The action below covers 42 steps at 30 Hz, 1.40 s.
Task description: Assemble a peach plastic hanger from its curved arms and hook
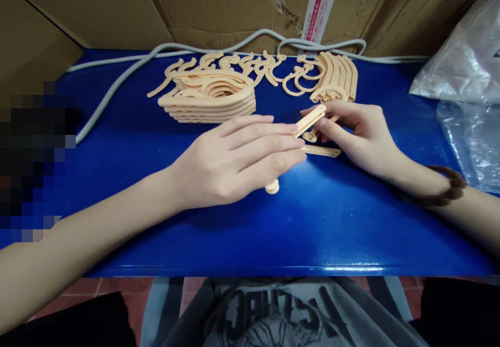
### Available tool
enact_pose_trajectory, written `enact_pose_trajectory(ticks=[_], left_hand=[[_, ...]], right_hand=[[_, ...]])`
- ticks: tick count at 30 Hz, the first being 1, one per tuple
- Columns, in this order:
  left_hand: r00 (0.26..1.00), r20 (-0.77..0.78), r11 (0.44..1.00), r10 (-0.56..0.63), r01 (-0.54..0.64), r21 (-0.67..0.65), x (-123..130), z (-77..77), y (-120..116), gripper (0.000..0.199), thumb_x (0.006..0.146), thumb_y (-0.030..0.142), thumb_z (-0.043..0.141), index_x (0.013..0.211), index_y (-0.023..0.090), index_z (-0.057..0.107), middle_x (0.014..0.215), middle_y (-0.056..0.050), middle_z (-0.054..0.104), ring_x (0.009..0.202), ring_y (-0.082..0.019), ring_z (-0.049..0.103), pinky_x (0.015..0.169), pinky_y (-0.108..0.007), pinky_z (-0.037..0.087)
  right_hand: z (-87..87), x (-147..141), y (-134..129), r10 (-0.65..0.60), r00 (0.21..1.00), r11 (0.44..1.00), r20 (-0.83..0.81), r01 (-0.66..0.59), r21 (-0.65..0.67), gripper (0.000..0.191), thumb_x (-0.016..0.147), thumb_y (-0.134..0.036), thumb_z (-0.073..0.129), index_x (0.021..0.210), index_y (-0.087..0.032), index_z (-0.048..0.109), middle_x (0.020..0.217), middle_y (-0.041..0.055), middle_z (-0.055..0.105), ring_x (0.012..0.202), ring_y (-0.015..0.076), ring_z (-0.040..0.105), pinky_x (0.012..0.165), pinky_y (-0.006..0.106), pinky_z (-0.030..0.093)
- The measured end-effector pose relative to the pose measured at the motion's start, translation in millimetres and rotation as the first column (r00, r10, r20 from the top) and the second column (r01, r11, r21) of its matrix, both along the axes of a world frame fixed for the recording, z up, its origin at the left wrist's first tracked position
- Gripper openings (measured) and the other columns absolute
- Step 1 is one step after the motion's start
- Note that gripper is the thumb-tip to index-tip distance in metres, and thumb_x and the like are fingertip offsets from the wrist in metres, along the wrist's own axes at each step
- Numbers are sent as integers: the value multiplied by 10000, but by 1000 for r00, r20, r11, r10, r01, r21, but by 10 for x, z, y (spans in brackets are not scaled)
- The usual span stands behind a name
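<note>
Lays the left hand (230, 162) palm down, with fingers straight and close together, across a pale beige plastic hanger frame (311, 120). Leaves two slim arms of it jutting past the fingertips, and a rounded end (272, 186) peeking out below the palm. Cannot tell whether that hand grips or only presses, with the thumb and palm hidden. Pinches a beige hanger hook (310, 137) between thumb and fingers of the right hand (361, 133), just beside the projecting arms. Wears a dark brown wristband (445, 185) on the right wrist.

Just beyond the left hand, on the glossy blue surface (250, 232), keeps a neat stack of folded hanger frames (209, 99). Behind it and toward the middle, scatters loose curved hooks (250, 65); farther right, lines up a group of bent hanger arms (338, 76).

Along the back, trails a pale cable (113, 97) in front of cardboard (234, 8). On the cardboard, bears a white tape strip (321, 8) with a red printed bar and small characters, too small to read. At far right, rests clear plastic bags (461, 65). At the bottom, shows a gray shirt (273, 310) with large dark capitals, upside down and creased, including an H; cannot read the whole word surely.
</note>
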<state>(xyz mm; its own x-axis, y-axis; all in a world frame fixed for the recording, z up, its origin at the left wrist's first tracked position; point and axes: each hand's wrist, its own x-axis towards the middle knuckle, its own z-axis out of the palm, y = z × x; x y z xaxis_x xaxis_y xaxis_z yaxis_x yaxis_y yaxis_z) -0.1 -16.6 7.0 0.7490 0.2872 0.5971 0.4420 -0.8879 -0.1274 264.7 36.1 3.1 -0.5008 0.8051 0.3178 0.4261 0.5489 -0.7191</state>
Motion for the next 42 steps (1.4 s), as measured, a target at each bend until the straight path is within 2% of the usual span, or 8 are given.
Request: enact_pose_trajectory(ticks=[3, 6, 11, 15, 19, 27, 36, 42], left_hand=[[1000, -7, 985, -6, 7, 172, 28, 34, 18, 160, 1059, 209, 521, 1075, 218, 680, 1041, 14, 787, 1024, -159, 737, 973, -337, 588], [1000, -14, 962, -1, 5, 274, 35, 59, 36, 251, 1055, 219, 488, 866, 193, 652, 789, -6, 724, 774, -165, 674, 727, -316, 547], [990, -104, 974, 95, -70, 217, 13, 67, 60, 443, 1084, 404, 361, 790, 212, 632, 657, -30, 640, 627, -187, 589, 543, -340, 435], [975, -102, 953, 199, -169, 251, 17, 58, 75, 332, 1009, 271, 478, 706, 209, 598, 569, -6, 592, 562, -175, 545, 457, -328, 347], [967, -93, 936, 239, -204, 285, 43, 54, 58, 282, 958, 218, 517, 686, 192, 589, 564, -1, 583, 553, -173, 537, 443, -326, 331], [964, -161, 953, 213, -168, 252, 58, 11, 25, 277, 1061, 304, 492, 909, 148, 664, 668, -5, 644, 635, -172, 596, 474, -309, 348], [984, -89, 971, 156, -137, 196, 56, -23, 46, 311, 1071, 286, 426, 960, 127, 669, 838, -50, 725, 715, -202, 643, 597, -331, 493], [984, -68, 968, 163, -146, 205, 107, -37, 24, 258, 1002, 236, 515, 785, 191, 645, 661, 28, 679, 628, -151, 611, 476, -279, 381]], right_hand=[[-10, 5, 1, -9, 1000, 1000, 8, 9, 22, 269, 982, -399, 635, 1114, -210, 775, 843, 11, 740, 640, 132, 604, 616, 273, 474], [-12, 5, 2, -7, 1000, 999, 20, 7, 32, 276, 979, -392, 636, 1122, -205, 779, 834, 14, 744, 643, 135, 613, 619, 271, 473], [-1, 0, 0, 25, 1000, 999, 16, -26, 22, 269, 979, -392, 638, 1090, -198, 788, 841, 18, 751, 651, 130, 616, 622, 269, 468], [14, -3, -10, 16, 999, 1000, -29, -16, -27, 230, 956, -389, 676, 1055, -221, 798, 820, 4, 736, 643, 122, 598, 603, 265, 452], [52, -14, -20, -12, 988, 978, -155, -21, -209, 178, 906, -375, 745, 1002, -240, 810, 752, -16, 715, 597, 105, 566, 538, 248, 419], [81, -14, -49, -4, 966, 910, -260, -103, -400, 183, 817, -396, 840, 952, -274, 849, 723, -23, 717, 574, 85, 540, 517, 241, 386], [113, -40, -86, 105, 958, 870, -265, -218, -443, 96, 794, -347, 863, 833, -264, 834, 829, -10, 768, 731, 122, 662, 690, 249, 514], [109, -61, -96, 53, 959, 871, -277, -180, -457, 141, 757, -362, 889, 790, -252, 809, 795, -10, 761, 693, 117, 645, 630, 241, 483]])
